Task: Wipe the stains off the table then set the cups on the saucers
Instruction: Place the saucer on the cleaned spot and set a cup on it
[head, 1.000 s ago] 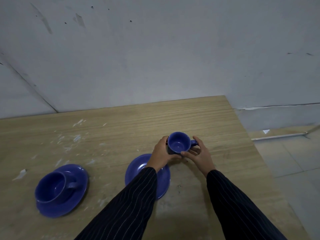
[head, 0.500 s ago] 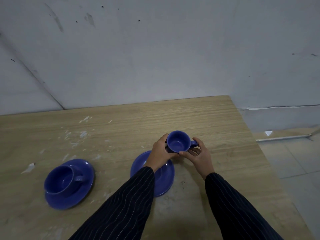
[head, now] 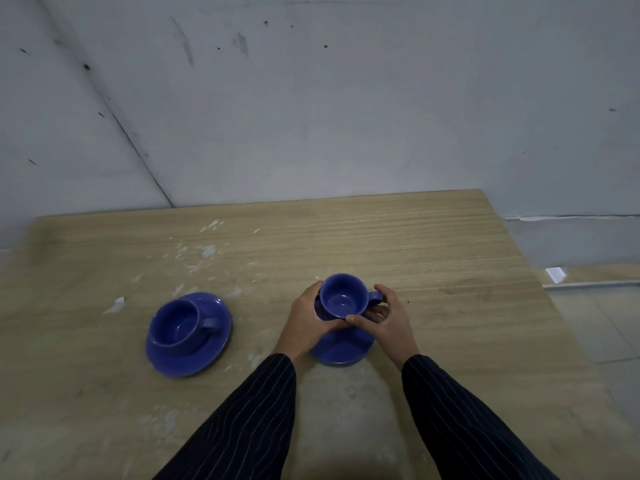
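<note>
The small glossy blue ceramic cup (head: 343,296) has come across since a second ago: it was beyond the empty round blue saucer (head: 341,346), and now I hold it over that saucer, whether touching I cannot tell. My left hand (head: 306,322) and right hand (head: 389,318) both have fingers clamped on it. Left of this saucer, the other blue cup (head: 180,323) already sits on its saucer (head: 188,336). White stains (head: 204,252) remain on the wooden bench (head: 433,244) beyond.

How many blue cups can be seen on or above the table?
2. One cup stands on the left saucer. The other cup is held by both hands over the right saucer. None seems hidden.
</note>
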